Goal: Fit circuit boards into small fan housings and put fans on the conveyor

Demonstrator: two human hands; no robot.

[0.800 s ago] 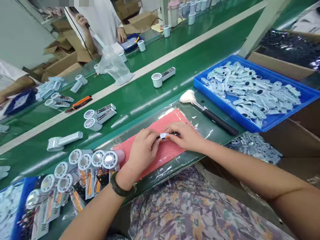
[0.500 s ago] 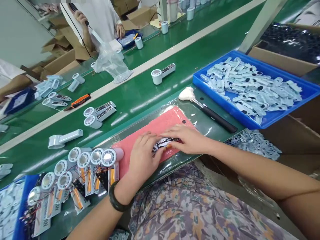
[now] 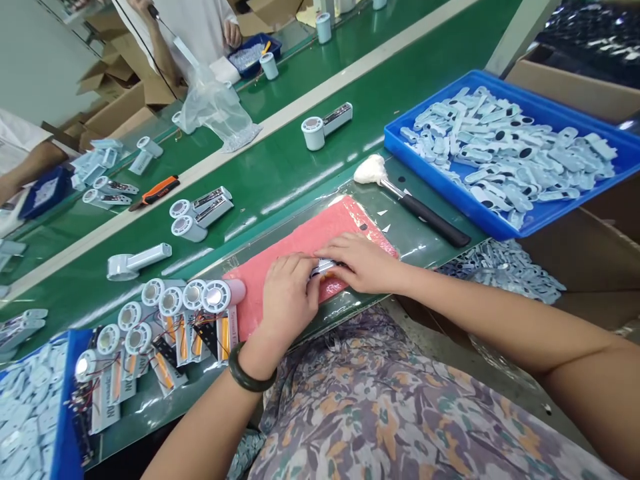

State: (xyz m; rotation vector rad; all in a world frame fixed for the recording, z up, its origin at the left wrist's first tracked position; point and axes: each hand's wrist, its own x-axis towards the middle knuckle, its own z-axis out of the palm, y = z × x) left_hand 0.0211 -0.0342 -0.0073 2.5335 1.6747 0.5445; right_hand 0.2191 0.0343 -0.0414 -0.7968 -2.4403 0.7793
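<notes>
Both my hands are closed around a light-blue fan body (image 3: 324, 267), mostly hidden by my fingers, low over a pink foam mat (image 3: 260, 277). My left hand (image 3: 290, 293) grips its left end, thumb toward me. My right hand (image 3: 363, 263) holds the right end, fingers curled over the top. Left of the mat stand several fan bodies (image 3: 217, 295) with round heads, wires and orange-marked labels. Beyond the mat's right end lies a hammer (image 3: 435, 220) with a black handle and a white-wrapped head.
A blue tray (image 3: 450, 200) of light-blue covers stands at right, and another blue bin (image 3: 63, 407) at lower left. On the green conveyor (image 3: 280, 193) lie several fan bodies (image 3: 189, 228) and an orange-handled tool (image 3: 160, 190). Across it, a person (image 3: 200, 33) works beside a plastic bag (image 3: 215, 107).
My hands stay on the fan body, whose dark strip showed earlier and now shows light blue between my fingers. The camera view has shifted slightly. A fan part appears farther in at the left edge.
</notes>
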